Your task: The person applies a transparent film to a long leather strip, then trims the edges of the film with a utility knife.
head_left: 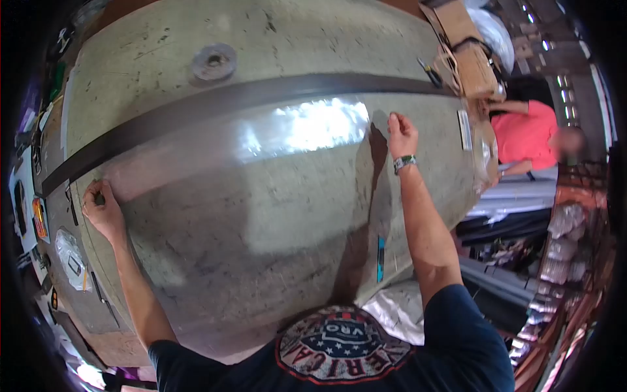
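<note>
A large clear plastic sheet [261, 196] lies spread over a worn grey worktable [163, 52]. My left hand [103, 210] pinches the sheet's far left corner against the table. At the sheet's far right edge, my right hand [401, 134], with a watch on the wrist, pinches that corner, fingers curled. A long dark flat strip [215, 108] runs across the table just beyond the sheet's far edge, between both hands. Light glares off the sheet near its far side.
A round metal disc [213, 62] sits on the table beyond the strip. A blue marker [380, 259] lies near the right edge. Cardboard boxes [467, 52] stand at the far right corner. A person in a red shirt [526, 134] sits to the right. Shelves line the right side.
</note>
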A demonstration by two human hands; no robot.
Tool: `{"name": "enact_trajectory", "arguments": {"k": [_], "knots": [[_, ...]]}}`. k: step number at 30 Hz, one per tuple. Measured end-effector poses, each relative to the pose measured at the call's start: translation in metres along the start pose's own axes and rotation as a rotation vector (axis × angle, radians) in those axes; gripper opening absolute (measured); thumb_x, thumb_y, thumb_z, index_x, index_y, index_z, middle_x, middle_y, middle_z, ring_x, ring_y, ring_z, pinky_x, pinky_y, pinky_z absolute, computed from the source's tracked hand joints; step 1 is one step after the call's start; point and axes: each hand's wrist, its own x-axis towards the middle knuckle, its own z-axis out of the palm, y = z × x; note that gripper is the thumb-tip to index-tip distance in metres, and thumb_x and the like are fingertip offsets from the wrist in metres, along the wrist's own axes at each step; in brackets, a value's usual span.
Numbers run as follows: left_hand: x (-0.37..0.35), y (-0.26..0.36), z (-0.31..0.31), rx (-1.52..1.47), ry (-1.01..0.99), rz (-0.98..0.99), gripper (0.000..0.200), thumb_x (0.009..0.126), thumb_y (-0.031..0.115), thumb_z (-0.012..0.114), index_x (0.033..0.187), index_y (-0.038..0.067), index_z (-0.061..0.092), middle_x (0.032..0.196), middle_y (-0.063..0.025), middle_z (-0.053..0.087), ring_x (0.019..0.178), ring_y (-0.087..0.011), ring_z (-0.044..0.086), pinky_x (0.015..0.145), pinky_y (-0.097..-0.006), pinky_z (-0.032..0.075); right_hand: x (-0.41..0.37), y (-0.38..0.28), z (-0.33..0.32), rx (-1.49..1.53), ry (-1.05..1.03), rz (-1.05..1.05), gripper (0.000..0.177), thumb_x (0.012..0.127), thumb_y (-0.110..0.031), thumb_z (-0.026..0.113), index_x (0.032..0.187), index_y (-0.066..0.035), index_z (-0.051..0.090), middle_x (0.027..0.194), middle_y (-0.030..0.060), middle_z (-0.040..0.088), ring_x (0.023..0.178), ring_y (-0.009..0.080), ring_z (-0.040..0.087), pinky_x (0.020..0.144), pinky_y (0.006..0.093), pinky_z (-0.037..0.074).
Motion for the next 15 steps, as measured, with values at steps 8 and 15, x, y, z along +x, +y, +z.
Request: {"name": "enact_trajectory", "arguments": {"k": [8,15], "knots": [[-0.06,0.031,-0.029,-0.22,0.118,-0.055,0.035,0.099,0.024,0.071,0.12,-0.004,0.067,0.116,-0.0163,0.069,0.104,-0.027,0.065,0.093,-0.0382,0.051,-0.189,-0.027,-0.176,-0.25,-0.151,0.057,0.032,0.099,-0.029,0.069,0.107,0.001,0.071,0.087,0.0109,0.071,0.077,0.0167,0.066,0.069,0.0318,0.053],[-0.338,0.276,-0.076,-0.299,-0.745,0.436,0.044,0.085,0.026,0.079,0.122,0.007,0.068,0.127,-0.016,0.065,0.123,-0.0347,0.058,0.108,-0.0468,0.043,-0.326,-0.025,-0.197,-0.427,-0.444,0.011,0.041,0.087,-0.035,0.08,0.103,-0.002,0.064,0.089,0.0162,0.065,0.081,0.0358,0.066,0.071,0.0456,0.053]]}}
